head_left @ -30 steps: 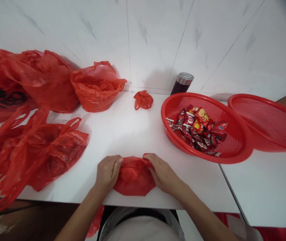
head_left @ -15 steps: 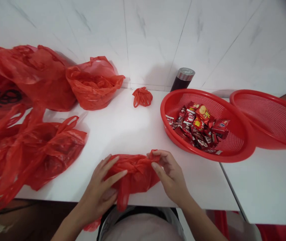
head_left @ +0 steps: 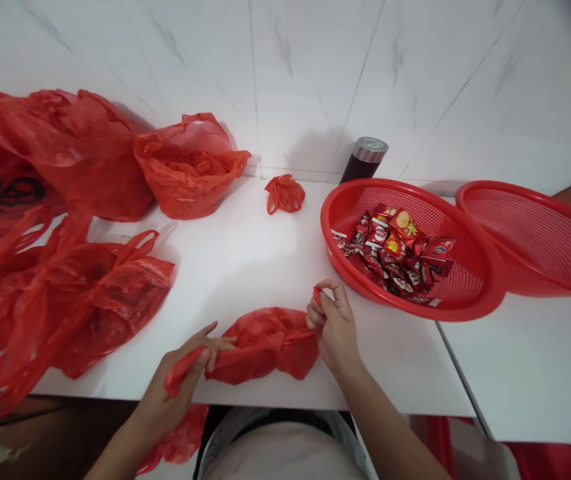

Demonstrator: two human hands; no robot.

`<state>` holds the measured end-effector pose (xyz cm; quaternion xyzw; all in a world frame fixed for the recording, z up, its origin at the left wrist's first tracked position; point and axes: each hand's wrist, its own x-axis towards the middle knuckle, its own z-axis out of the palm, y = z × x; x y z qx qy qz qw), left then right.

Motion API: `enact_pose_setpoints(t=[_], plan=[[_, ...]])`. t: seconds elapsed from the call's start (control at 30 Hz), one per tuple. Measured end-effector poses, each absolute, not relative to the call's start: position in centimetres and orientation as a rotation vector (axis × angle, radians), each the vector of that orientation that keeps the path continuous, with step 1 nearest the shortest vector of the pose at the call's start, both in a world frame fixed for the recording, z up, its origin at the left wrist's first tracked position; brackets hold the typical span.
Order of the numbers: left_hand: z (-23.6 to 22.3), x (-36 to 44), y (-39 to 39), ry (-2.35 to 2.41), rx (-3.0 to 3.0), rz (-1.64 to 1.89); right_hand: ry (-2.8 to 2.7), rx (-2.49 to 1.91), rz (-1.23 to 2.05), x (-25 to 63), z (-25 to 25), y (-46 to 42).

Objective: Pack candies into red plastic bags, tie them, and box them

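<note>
Left hand (head_left: pixel 175 387) is clutching a twisted handle of the red plastic bag (head_left: pixel 265 347), fingers spreading. Right hand (head_left: pixel 335 327) is pinching the other handle tip between thumb and forefinger. Bag is lying near the near edge of the white table (head_left: pixel 245 280), its ends partly hidden by both hands. Snack packets (head_left: pixel 395 247) are sitting in a red mesh basket (head_left: pixel 490 293), brands too small to read. Black print on the far-left red bag (head_left: pixel 3 190) is not legible either.
</note>
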<state>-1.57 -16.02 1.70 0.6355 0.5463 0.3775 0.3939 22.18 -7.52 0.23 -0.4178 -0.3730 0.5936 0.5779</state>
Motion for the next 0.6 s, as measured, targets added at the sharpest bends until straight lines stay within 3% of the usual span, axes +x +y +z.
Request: enact_pose_setpoints(t=[0.13, 0.27, 0.47, 0.6], plan=[[1.6, -0.7, -16.1, 1.524, 1.429, 1.118, -1.068, -0.987, 1.198, 22.1, 0.2, -7.3], [1.1, 1.3, -16.0, 1.758, 1.387, 1.355, -1.632, -0.999, 0.921, 23.3, 1.3, -8.2], [-1.3, 2.2, -15.3, 1.624, 2.018, 0.944, -2.278, -1.117, 0.71, 24.6, 0.7, -9.9], [-1.3, 1.1, -14.1, 1.5, 2.157, 0.93, -2.337, -1.041, 0.661, 24.9, -0.4, -9.6]])
